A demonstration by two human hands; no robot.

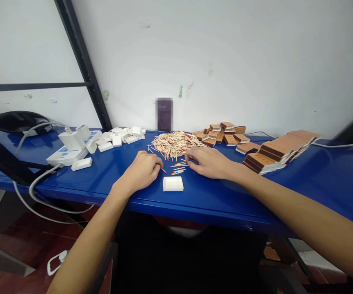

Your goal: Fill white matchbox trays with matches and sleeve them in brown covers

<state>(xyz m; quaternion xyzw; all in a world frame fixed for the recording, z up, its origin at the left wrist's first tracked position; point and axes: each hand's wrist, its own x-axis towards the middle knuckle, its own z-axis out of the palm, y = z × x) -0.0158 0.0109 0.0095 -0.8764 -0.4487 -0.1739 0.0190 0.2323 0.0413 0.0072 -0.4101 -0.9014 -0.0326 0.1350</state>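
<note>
I see the loose matches [178, 168] at my right hand's [205, 161] nine o'clock, axes roughly nine-to-three, farther from my left hand [144, 169]; fingers curl, whether gripping I can't tell.

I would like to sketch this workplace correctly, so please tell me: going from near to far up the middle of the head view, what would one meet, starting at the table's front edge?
Table's front edge → white tray → few loose matches → heap of matches → wall.
</note>
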